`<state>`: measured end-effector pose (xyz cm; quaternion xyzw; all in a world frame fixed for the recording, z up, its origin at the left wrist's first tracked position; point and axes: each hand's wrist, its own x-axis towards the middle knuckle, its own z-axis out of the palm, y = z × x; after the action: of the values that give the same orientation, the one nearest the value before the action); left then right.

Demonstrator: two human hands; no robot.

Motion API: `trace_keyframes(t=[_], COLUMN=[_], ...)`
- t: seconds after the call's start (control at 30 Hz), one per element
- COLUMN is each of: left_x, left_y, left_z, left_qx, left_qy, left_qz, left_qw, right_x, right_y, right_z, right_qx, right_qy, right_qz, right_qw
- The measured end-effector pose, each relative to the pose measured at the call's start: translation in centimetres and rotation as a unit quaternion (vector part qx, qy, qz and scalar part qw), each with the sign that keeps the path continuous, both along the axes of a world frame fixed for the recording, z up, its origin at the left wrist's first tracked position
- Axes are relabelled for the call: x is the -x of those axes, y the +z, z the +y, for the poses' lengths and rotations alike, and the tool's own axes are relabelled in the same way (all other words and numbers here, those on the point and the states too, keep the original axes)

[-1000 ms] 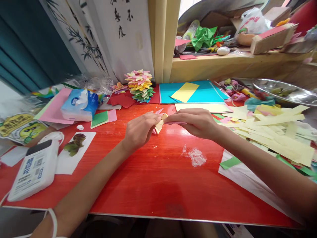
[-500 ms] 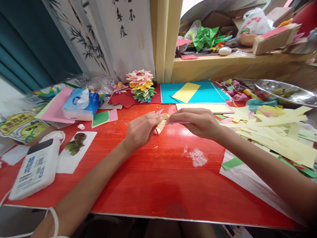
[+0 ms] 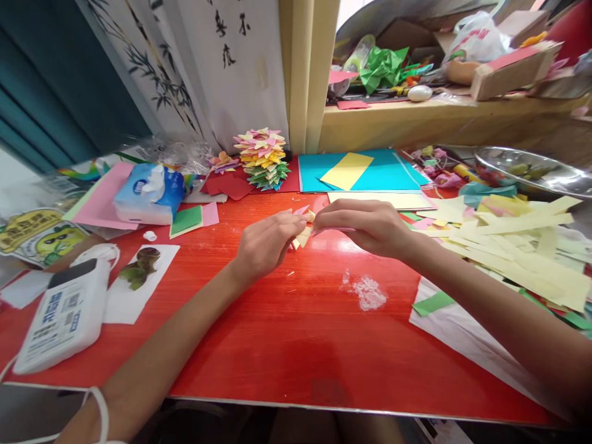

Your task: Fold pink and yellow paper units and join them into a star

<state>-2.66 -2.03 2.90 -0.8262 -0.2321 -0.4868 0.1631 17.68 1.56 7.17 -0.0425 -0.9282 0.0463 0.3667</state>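
Observation:
Above the middle of the red table [image 3: 296, 345], my left hand [image 3: 264, 245] is closed on a small folded paper piece [image 3: 304, 237] in pale yellow and pink. Its fingers hide part of the paper. My right hand [image 3: 363, 225] bends over from the other side, thumb and fingers pinching a thin pink paper piece [image 3: 341, 230], seen nearly edge-on. The right fingertips touch or nearly touch the yellow folds; which of the two, I cannot tell. Behind the hands stands a tower of pointed folded papers [image 3: 263, 159] in pink, yellow and green.
Blue sheets with a yellow paper [image 3: 348, 171] lie at the back. Cut yellow strips [image 3: 522, 246] heap up on the right, before a metal bowl [image 3: 531, 169]. To the left are a tissue pack [image 3: 148, 192], a white box-shaped device [image 3: 62, 314] and a leaf-printed paper [image 3: 141, 280].
Both hands stay almost in place over the table. The folded yellow piece and the pink paper have tilted slightly between the fingers. The view has shifted a little.

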Motion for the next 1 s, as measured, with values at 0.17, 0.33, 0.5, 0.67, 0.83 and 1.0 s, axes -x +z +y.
trace_keyframes(t=[0.17, 0.33, 0.5, 0.67, 0.83, 1.0], left_x=[0.04, 0.11, 0.05, 0.0, 0.05, -0.07], left_y=[0.02, 0.08, 0.04, 0.01, 0.01, 0.0], left_z=[-0.04, -0.04, 0.03, 0.0, -0.01, 0.05], left_qx=[0.008, 0.011, 0.004, 0.002, 0.004, 0.003], left_qy=[0.001, 0.001, 0.007, 0.016, 0.021, 0.006], left_qz=[-0.005, -0.008, -0.009, -0.01, -0.008, -0.014], left_qw=[1.0, 1.0, 1.0, 1.0, 1.0, 1.0], right_x=[0.05, 0.09, 0.05, 0.01, 0.06, 0.13], right_y=[0.06, 0.08, -0.03, -0.03, 0.03, 0.02], right_z=[-0.09, -0.2, -0.16, -0.15, -0.2, -0.23], right_qx=[0.008, 0.013, 0.017, 0.025, 0.028, 0.025], right_qy=[-0.001, -0.008, -0.015, -0.025, -0.033, -0.029], right_qz=[0.009, 0.011, 0.016, 0.011, 0.01, 0.021], right_qw=[1.0, 1.0, 1.0, 0.999, 0.999, 0.999])
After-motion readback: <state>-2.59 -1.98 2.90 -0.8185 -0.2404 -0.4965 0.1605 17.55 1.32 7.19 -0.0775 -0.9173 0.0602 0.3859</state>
